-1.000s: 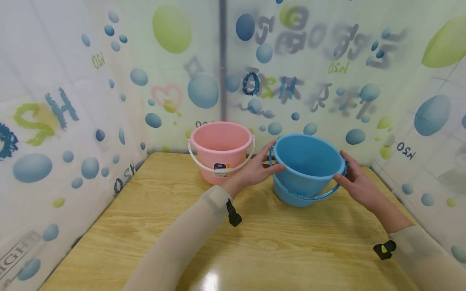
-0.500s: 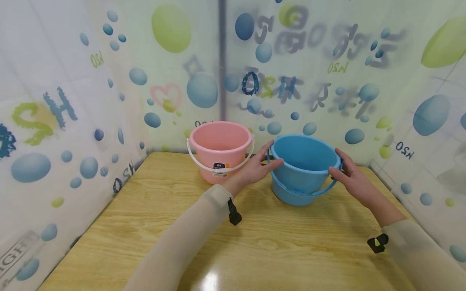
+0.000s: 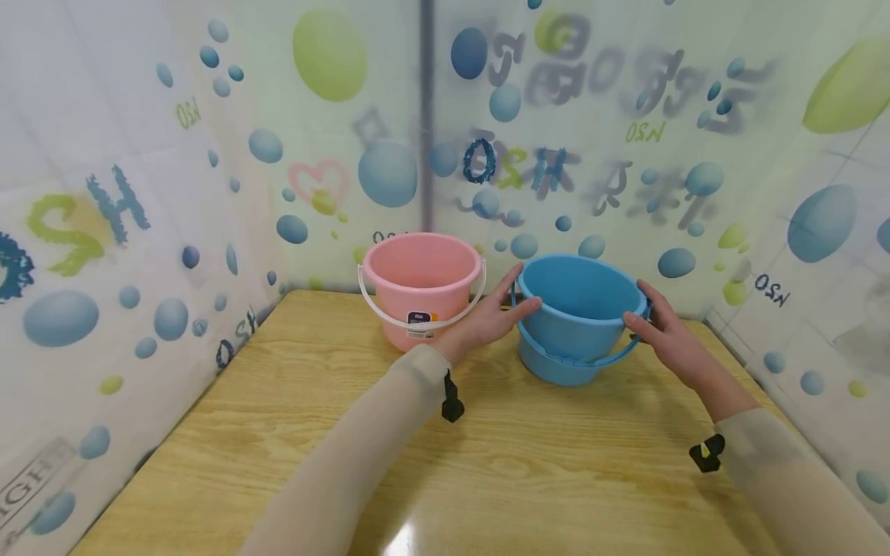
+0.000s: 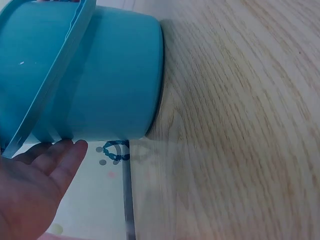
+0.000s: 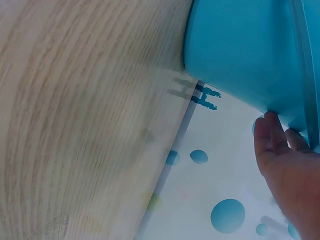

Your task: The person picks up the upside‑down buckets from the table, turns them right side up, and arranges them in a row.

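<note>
A blue bucket [image 3: 570, 340] stands upright on the wooden table, its blue handle hanging down across the front. My left hand [image 3: 497, 313] holds its left side, thumb on the rim and fingers along the outer wall. At the right side my right hand [image 3: 670, 336] grips in the same way, with the thumb at the rim. Both wrist views show fingertips against the outer wall of the bucket, below the rim. Close by on the left is a pink bucket [image 3: 422, 297] with a white handle, partly hidden behind my left forearm.
The wooden table [image 3: 487, 479] stretches toward me in front of both buckets. A patterned curtain [image 3: 334, 162] with bubble prints hangs close behind the table and along both sides. Black wrist straps [image 3: 452, 400] show at my cuffs.
The blue bucket has shifted slightly left and away from me, toward the pink bucket. My right hand has moved left with it. The pink bucket has stayed in place.
</note>
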A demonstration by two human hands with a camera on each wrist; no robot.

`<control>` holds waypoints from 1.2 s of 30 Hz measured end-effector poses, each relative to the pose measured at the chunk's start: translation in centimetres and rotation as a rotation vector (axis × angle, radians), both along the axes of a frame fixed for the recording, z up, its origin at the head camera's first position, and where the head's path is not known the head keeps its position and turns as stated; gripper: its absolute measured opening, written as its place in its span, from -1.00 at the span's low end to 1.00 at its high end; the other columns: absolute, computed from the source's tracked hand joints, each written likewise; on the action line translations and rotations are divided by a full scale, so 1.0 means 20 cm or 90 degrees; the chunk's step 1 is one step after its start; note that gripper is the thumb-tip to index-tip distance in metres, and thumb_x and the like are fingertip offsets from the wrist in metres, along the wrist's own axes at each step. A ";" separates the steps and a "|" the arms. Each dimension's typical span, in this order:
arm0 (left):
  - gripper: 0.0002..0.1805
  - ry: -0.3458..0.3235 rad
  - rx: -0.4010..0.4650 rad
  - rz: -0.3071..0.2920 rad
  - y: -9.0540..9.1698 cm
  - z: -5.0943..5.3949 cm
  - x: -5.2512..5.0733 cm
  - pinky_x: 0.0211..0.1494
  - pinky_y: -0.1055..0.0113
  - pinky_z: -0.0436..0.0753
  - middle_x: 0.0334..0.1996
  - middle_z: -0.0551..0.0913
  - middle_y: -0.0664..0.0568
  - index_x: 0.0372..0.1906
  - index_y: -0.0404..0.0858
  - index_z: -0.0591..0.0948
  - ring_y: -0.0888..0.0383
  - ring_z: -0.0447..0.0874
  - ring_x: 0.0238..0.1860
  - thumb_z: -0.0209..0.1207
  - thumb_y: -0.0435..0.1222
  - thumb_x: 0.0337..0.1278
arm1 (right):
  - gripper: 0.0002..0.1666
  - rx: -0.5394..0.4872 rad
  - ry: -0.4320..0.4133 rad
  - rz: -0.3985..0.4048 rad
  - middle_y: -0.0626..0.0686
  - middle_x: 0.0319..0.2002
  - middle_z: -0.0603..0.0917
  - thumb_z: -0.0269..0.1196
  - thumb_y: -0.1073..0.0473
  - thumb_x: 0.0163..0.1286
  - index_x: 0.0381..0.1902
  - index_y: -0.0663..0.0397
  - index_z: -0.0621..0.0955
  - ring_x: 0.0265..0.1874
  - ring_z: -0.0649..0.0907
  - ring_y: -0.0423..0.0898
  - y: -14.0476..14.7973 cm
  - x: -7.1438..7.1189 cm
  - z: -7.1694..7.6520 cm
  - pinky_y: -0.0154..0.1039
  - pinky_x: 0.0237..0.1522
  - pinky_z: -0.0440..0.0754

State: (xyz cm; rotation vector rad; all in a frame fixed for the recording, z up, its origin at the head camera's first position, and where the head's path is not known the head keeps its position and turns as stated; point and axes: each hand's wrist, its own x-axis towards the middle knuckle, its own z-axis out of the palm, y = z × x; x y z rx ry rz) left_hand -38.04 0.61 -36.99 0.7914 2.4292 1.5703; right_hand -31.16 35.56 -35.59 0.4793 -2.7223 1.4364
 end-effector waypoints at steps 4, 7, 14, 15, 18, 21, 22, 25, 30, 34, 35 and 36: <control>0.02 -0.012 0.017 -0.004 0.01 0.00 -0.02 0.56 -0.28 0.54 0.77 0.18 -0.18 0.75 0.59 -0.23 -0.25 0.29 0.70 0.10 0.48 0.44 | 0.01 -0.004 0.000 -0.003 0.41 0.79 -0.19 -0.02 -0.05 0.84 0.82 -0.11 -0.42 0.68 0.10 0.58 -0.01 -0.02 0.01 0.00 0.41 0.57; 0.00 -0.013 0.022 -0.004 0.01 0.00 -0.03 0.60 -0.29 0.49 0.79 0.11 -0.17 0.73 0.63 -0.24 -0.27 0.22 0.73 0.09 0.47 0.45 | 0.01 -0.012 -0.005 -0.001 0.43 0.78 -0.19 -0.04 -0.06 0.85 0.81 -0.12 -0.43 0.68 0.10 0.57 -0.01 -0.03 0.01 0.51 0.48 0.37; -0.03 -0.006 0.015 0.000 0.02 0.00 -0.05 0.71 -0.32 0.32 0.82 0.01 -0.11 0.75 0.58 -0.26 -0.26 0.08 0.78 0.04 0.42 0.50 | 0.01 -0.033 -0.012 0.005 0.41 0.79 -0.20 -0.04 -0.06 0.85 0.81 -0.14 -0.45 0.70 0.05 0.56 -0.02 -0.07 0.00 0.63 0.54 0.22; -0.03 -0.008 0.018 0.000 0.02 0.00 -0.05 0.71 -0.32 0.31 0.83 0.00 -0.11 0.75 0.56 -0.26 -0.26 0.07 0.79 0.05 0.41 0.51 | 0.02 -0.036 -0.012 0.006 0.40 0.79 -0.22 -0.04 -0.06 0.85 0.81 -0.14 -0.45 0.71 0.04 0.56 -0.02 -0.07 0.00 0.64 0.54 0.20; -0.03 -0.016 0.033 -0.002 0.03 0.00 -0.07 0.72 -0.32 0.29 0.83 -0.01 -0.12 0.76 0.55 -0.25 -0.25 0.05 0.79 0.05 0.39 0.53 | 0.02 -0.039 -0.011 0.007 0.38 0.80 -0.25 -0.03 -0.07 0.85 0.81 -0.16 -0.45 0.72 0.00 0.56 -0.02 -0.08 0.01 0.65 0.55 0.17; -0.03 -0.015 0.036 0.005 0.03 0.00 -0.08 0.71 -0.33 0.30 0.83 -0.01 -0.13 0.75 0.56 -0.24 -0.25 0.06 0.79 0.06 0.40 0.52 | 0.02 -0.037 -0.008 0.004 0.38 0.80 -0.27 -0.03 -0.08 0.85 0.81 -0.17 -0.45 0.72 0.00 0.56 -0.02 -0.08 0.01 0.65 0.55 0.17; -0.04 -0.014 0.035 0.007 0.03 0.00 -0.08 0.71 -0.33 0.30 0.83 -0.01 -0.12 0.75 0.57 -0.24 -0.25 0.06 0.79 0.07 0.41 0.52 | 0.02 -0.036 -0.008 0.003 0.38 0.80 -0.27 -0.04 -0.08 0.85 0.81 -0.17 -0.45 0.72 0.00 0.56 -0.03 -0.08 0.01 0.66 0.55 0.16; -0.03 -0.008 0.032 0.014 0.03 0.00 -0.09 0.70 -0.32 0.33 0.82 0.02 -0.13 0.75 0.56 -0.24 -0.24 0.10 0.78 0.06 0.42 0.51 | 0.02 -0.038 -0.008 0.001 0.37 0.80 -0.28 -0.03 -0.10 0.84 0.81 -0.18 -0.44 0.72 -0.01 0.57 -0.03 -0.09 0.01 0.66 0.55 0.15; -0.03 -0.009 0.036 0.014 0.03 0.00 -0.10 0.69 -0.28 0.37 0.81 0.04 -0.15 0.77 0.51 -0.25 -0.25 0.13 0.77 0.05 0.39 0.54 | 0.02 -0.047 -0.013 0.004 0.37 0.80 -0.30 -0.04 -0.10 0.84 0.81 -0.17 -0.45 0.72 -0.03 0.56 -0.03 -0.11 0.00 0.64 0.57 0.11; -0.02 -0.028 0.041 0.009 0.03 0.00 -0.10 0.62 -0.26 0.49 0.82 0.03 -0.13 0.76 0.54 -0.25 -0.24 0.20 0.75 0.07 0.39 0.53 | 0.03 -0.043 -0.011 -0.001 0.38 0.79 -0.30 -0.03 -0.12 0.84 0.81 -0.19 -0.45 0.72 -0.02 0.57 -0.04 -0.11 0.00 0.65 0.57 0.12; -0.02 -0.037 0.047 0.004 0.02 0.01 -0.10 0.60 -0.26 0.51 0.82 0.02 -0.12 0.76 0.55 -0.25 -0.24 0.22 0.74 0.08 0.38 0.53 | 0.02 -0.040 -0.010 -0.002 0.39 0.79 -0.30 -0.04 -0.12 0.84 0.81 -0.18 -0.45 0.71 -0.01 0.59 -0.04 -0.11 0.00 0.66 0.56 0.13; -0.03 -0.045 0.054 0.000 0.02 0.01 -0.10 0.58 -0.26 0.54 0.82 0.02 -0.12 0.76 0.56 -0.24 -0.24 0.23 0.73 0.08 0.37 0.54 | 0.02 -0.037 -0.010 -0.004 0.39 0.79 -0.30 -0.04 -0.12 0.84 0.81 -0.18 -0.45 0.70 0.01 0.60 -0.04 -0.11 0.00 0.65 0.56 0.14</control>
